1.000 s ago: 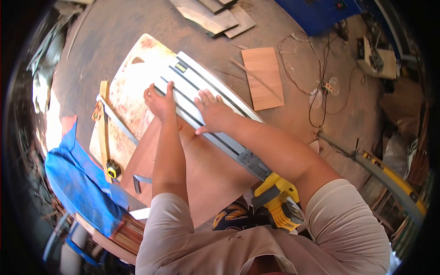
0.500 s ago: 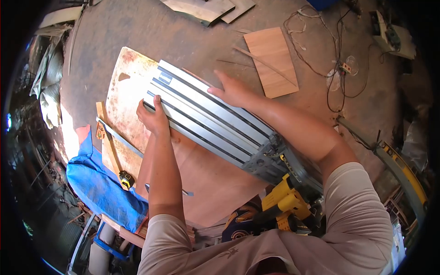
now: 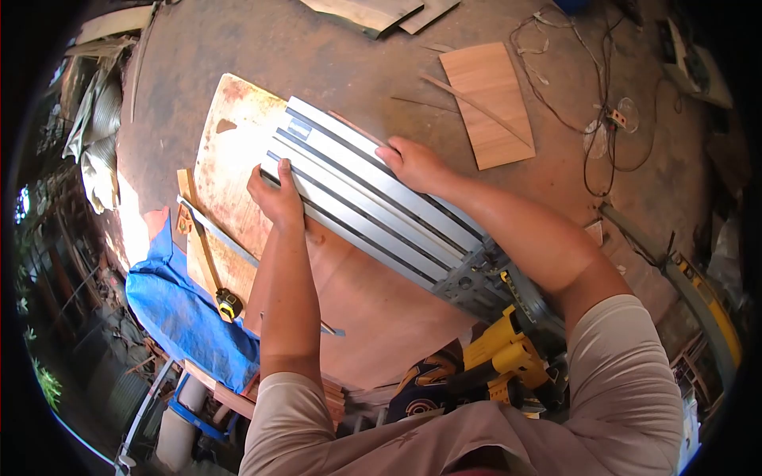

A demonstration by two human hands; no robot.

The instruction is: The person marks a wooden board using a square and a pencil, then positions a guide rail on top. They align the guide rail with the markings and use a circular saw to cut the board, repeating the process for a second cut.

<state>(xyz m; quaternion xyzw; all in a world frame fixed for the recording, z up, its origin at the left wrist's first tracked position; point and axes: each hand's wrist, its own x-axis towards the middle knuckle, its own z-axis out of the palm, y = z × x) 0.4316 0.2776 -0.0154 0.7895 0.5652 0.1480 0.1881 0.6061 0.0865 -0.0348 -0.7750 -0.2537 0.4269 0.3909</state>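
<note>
At the bottom of the frame, right of centre, sits a yellow-and-black power saw [image 3: 508, 349], near the grey metal end of a long silver metal rail with black strips [image 3: 369, 194]. The rail slants from there up through the middle of the frame. The left hand [image 3: 279, 197] holds its left edge, thumb on the top face; the right hand [image 3: 413, 164] holds its right edge, some fingers hidden. Under the rail spreads a smooth reddish-brown wooden panel [image 3: 381, 325]. Left of centre lie a black-and-yellow tape measure [image 3: 229, 305] and a crumpled blue tarp [image 3: 186, 297]. Beyond them, a white, brown-stained counter [image 3: 226, 151] reaches toward the upper left. Farther off, at upper right, a rectangular light-brown wooden sheet [image 3: 480, 91] lies on the floor [image 3: 262, 40], beside thin tangled cables [image 3: 606, 151].
</note>
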